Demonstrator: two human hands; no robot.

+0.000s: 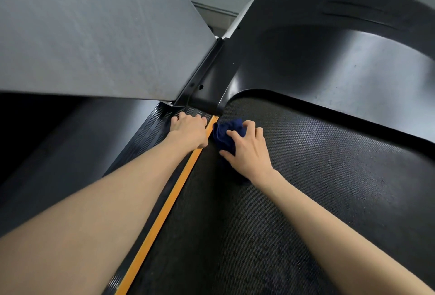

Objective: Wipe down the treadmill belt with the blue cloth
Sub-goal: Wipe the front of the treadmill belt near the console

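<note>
head view, looking down along two bare forearms onto a treadmill. the blue cloth is a small, dark blue, bunched wad lying on the treadmill belt, at the belt's front left corner, just beside the orange stripe and close under the curved black motor hood.

the cloth looks soft, light and limp, so it should crumple and fold under pressure and could roll up or slip out from under the fingers. it is probably best held from above with the palm over the middle of the wad and the fingers bent round its edges. the belt has a fine, grippy texture that is likely to drag on the fabric.

the right hand covers the cloth from above, fingers spread and bent over the wad, thumb at its near edge, gripping it and pressing it to the belt. the left hand rests palm down on the ribbed black side rail, left of the stripe, fingers loosely extended, holding nothing, apparently bracing. a large grey panel fills the upper left.
</note>
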